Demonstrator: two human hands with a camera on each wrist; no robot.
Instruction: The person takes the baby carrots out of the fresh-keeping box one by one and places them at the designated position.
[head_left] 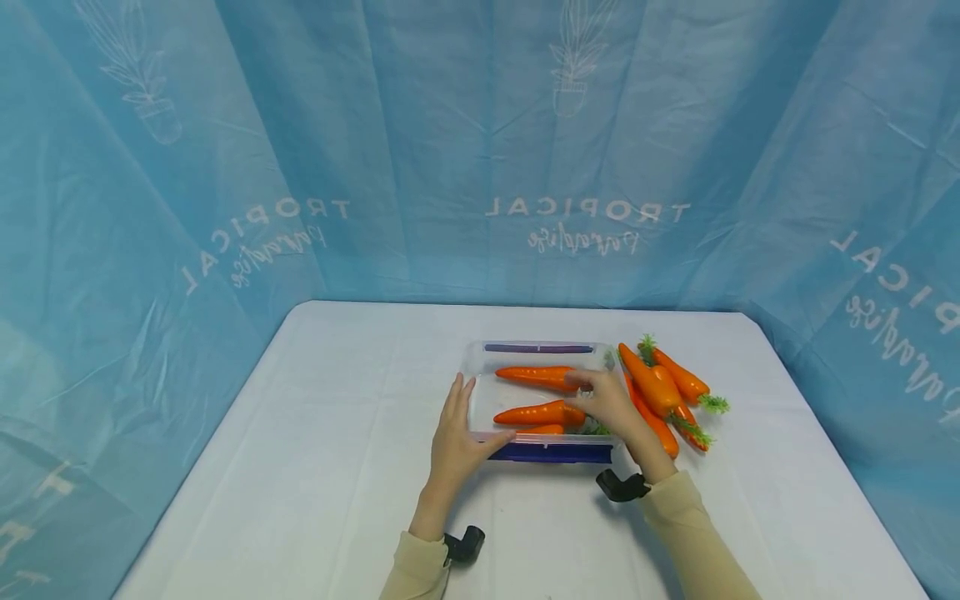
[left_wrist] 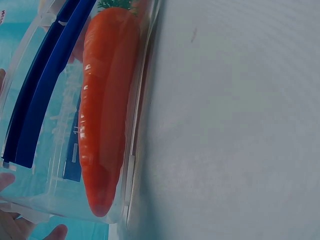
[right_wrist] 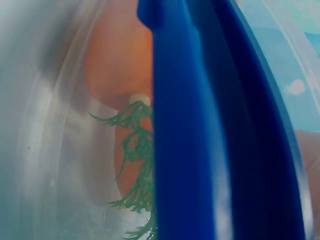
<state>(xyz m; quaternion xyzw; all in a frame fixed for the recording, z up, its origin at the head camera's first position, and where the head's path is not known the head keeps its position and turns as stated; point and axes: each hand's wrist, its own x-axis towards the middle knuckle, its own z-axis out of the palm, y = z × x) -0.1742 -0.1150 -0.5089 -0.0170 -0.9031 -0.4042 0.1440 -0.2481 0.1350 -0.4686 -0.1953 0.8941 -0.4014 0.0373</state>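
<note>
A clear plastic box [head_left: 480, 392] with blue clip latches [head_left: 555, 452] holds several orange carrots with green tops. My left hand [head_left: 455, 446] is at its near left corner, fingers fairly straight along the left side and thumb over the front rim. Over the box's right part, my right hand [head_left: 611, 402] bends its fingers above the thick end of the back carrot [head_left: 528, 376]. Its thumb is close to the middle carrot [head_left: 534, 414]; I cannot tell whether it grips either one. The front carrot [left_wrist: 102, 120] shows through the wall in the left wrist view.
Just right of the box, more carrots [head_left: 660, 387] lie in a loose pile on the white table [head_left: 337, 442]. Blue printed curtains [head_left: 585, 167] hang behind and along both sides. Each wrist carries a small black camera mount [head_left: 467, 546].
</note>
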